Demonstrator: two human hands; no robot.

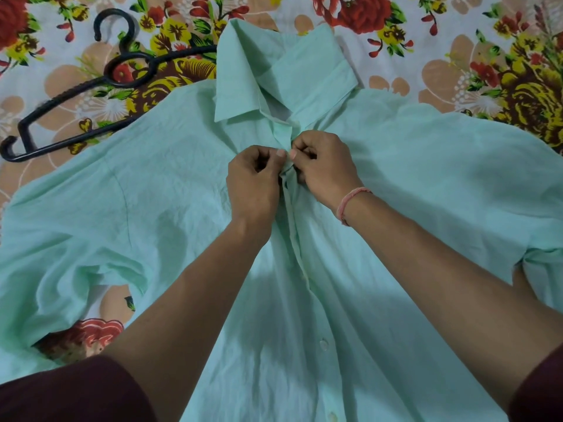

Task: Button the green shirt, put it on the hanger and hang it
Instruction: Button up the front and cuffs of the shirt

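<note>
A pale green shirt (170,190) lies front up and spread flat on a flowered bedsheet, collar at the far end. Just below the collar, my left hand (254,184) pinches the left edge of the front placket with thumb and curled fingers. My right hand (324,169) pinches the right edge, thumb tip against my left thumb. The button between them is hidden by my fingers. Lower down the placket two white buttons (323,344) show. A black plastic hanger (91,83) lies at the far left, its right end under the shirt's shoulder.
The flowered bedsheet (457,56) covers the whole surface around the shirt. A pink thread band (350,202) circles my right wrist. Dark maroon sleeves (76,391) show at the bottom corners.
</note>
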